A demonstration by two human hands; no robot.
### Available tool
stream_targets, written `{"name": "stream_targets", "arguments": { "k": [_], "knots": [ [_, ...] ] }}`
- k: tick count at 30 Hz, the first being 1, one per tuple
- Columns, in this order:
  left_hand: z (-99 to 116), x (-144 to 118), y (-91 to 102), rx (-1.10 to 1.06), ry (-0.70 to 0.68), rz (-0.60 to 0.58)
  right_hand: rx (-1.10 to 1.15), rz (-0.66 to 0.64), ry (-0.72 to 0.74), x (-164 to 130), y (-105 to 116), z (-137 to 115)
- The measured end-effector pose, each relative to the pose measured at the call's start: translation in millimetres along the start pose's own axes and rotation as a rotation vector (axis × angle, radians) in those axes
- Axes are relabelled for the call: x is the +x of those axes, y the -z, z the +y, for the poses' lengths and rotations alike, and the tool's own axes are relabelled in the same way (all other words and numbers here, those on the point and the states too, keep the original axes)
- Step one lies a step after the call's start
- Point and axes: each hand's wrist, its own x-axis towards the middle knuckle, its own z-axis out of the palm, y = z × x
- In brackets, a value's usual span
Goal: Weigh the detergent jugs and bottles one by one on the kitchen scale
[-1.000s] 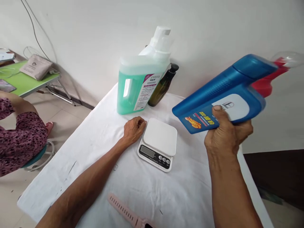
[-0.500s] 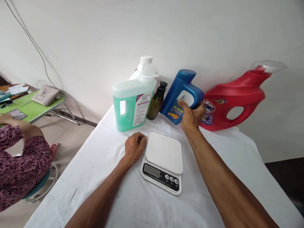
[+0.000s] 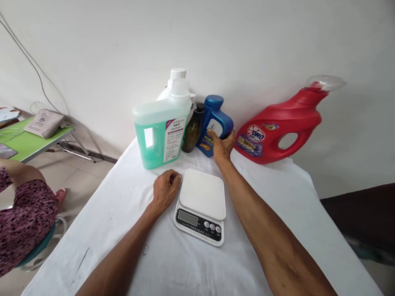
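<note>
My right hand (image 3: 222,147) grips a blue bottle (image 3: 212,123) by its right side, with the thumb across the label. The bottle stands nearly upright on the white cloth, close to a dark green pump-type bottle with a black top (image 3: 192,129). Loosely curled, my left hand (image 3: 166,187) rests on the cloth at the left edge of a white kitchen scale (image 3: 202,195), holding nothing that I can see. The scale's plate is bare and its display (image 3: 188,218) looks blank. A large jug of green liquid (image 3: 159,135) stands beyond my left hand.
A red OMO detergent bottle (image 3: 277,127) leans back to the right, a clear cap over its neck. White-capped bottles (image 3: 178,74) stand behind the green jug, near the wall. At left, a seated person (image 3: 27,218) is beside a green folding table (image 3: 27,139).
The blue bottle, in my right hand, has gone from tilted to nearly upright and sits nearer the dark bottle, away from the red one. My view has turned slightly right; my left hand stays put.
</note>
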Motion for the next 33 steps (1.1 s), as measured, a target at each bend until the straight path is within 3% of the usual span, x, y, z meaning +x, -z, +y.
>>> {"name": "stream_targets", "arguments": {
  "k": [3,6,9,10,13,15,18,25,29,33],
  "knots": [
    [-2,1,-0.4,0.01,0.001,-0.005,-0.063,-0.074,0.033,-3,18,-12],
    [-2,1,-0.5,0.017,-0.005,-0.007,-0.126,-0.091,0.151,-15,51,-35],
    [-1,1,0.0,0.006,-0.005,-0.01,-0.285,0.076,0.452,-25,96,-60],
    [0,1,0.3,0.004,-0.002,-0.009,-0.314,0.142,0.491,-25,111,-66],
    [1,1,1.5,0.005,0.001,-0.008,-0.354,0.327,0.483,-7,147,-71],
    [2,0,2.0,0.001,0.001,-0.009,-0.336,0.409,0.339,13,160,-66],
    [3,-1,2.1,-0.006,0.004,-0.01,-0.248,0.368,0.097,45,164,-54],
    [5,0,1.9,0.006,0.008,-0.006,-0.179,0.254,-0.098,88,160,-42],
    [4,0,1.9,0.025,0.006,-0.004,-0.158,0.153,-0.149,84,157,-41],
    [2,0,2.1,-0.001,0.011,-0.005,-0.125,0.233,-0.093,55,146,-42]
  ]
}}
